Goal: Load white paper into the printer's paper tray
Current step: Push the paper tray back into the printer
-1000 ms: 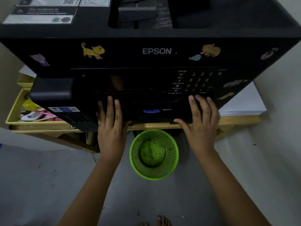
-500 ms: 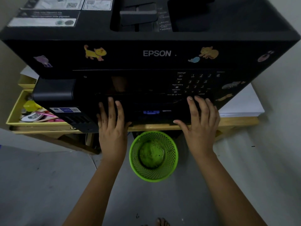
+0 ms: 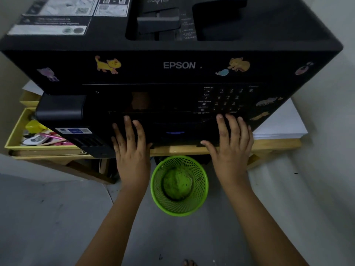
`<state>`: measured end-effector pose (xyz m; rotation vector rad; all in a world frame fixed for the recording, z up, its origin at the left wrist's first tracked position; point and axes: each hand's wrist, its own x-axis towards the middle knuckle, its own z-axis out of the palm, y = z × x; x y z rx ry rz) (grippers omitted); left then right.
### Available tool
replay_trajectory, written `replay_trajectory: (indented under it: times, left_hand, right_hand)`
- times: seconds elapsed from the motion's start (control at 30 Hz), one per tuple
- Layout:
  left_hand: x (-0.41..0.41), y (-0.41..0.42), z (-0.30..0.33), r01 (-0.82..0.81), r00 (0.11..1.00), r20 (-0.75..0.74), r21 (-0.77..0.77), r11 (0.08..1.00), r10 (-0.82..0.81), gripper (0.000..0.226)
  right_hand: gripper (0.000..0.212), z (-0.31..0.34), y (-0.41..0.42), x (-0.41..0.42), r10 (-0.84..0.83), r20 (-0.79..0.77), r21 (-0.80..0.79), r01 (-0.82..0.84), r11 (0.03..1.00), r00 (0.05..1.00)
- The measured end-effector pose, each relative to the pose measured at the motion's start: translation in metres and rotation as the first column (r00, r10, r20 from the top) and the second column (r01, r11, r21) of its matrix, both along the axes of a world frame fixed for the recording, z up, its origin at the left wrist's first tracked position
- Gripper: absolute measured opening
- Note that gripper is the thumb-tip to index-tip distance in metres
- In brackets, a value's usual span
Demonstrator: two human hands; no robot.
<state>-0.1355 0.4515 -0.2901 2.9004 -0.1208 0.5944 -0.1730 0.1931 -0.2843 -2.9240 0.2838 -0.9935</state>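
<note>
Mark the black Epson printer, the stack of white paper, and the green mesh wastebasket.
black Epson printer [image 3: 178, 65]: head view, front panel at the logo.
stack of white paper [image 3: 278, 123]: head view, top sheet, right of the printer.
green mesh wastebasket [image 3: 199, 206]: head view, outer mesh wall.

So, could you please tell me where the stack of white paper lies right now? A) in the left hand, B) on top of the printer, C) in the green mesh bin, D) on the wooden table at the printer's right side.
D: the white paper stack rests on the wooden table to the right of the printer, while both hands lie flat on the printer's front.
</note>
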Motion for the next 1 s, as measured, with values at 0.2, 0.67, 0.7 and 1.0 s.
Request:
replay_trajectory:
  times: [0.2, 0.67, 0.7, 1.0]
  left_hand:
    - [0.008, -0.018, -0.011, -0.062, 0.998, -0.008, -0.065, 0.996, 0.062, 0.092]
    - [0.008, -0.020, -0.014, -0.065, 0.998, -0.026, -0.098, 0.993, 0.062, 0.097]
    - [0.006, -0.018, -0.012, -0.056, 0.998, -0.033, -0.100, 0.993, 0.053, 0.098]
    - [-0.015, -0.005, 0.007, 0.027, 0.992, -0.116, -0.139, 0.990, -0.043, 0.090]
  right_hand:
    - [0.077, -0.008, -0.001, 0.010, -0.011, 0.070, 0.003, 0.011, 1.000, 0.997]
    - [0.077, -0.011, 0.003, 0.011, 0.005, 0.066, 0.053, -0.009, 0.999, 0.998]
    - [0.077, -0.011, 0.004, 0.010, 0.008, 0.062, 0.056, -0.011, 0.998, 0.998]
    - [0.088, -0.006, 0.028, -0.026, 0.059, -0.121, 0.173, -0.038, 0.984, 0.991]
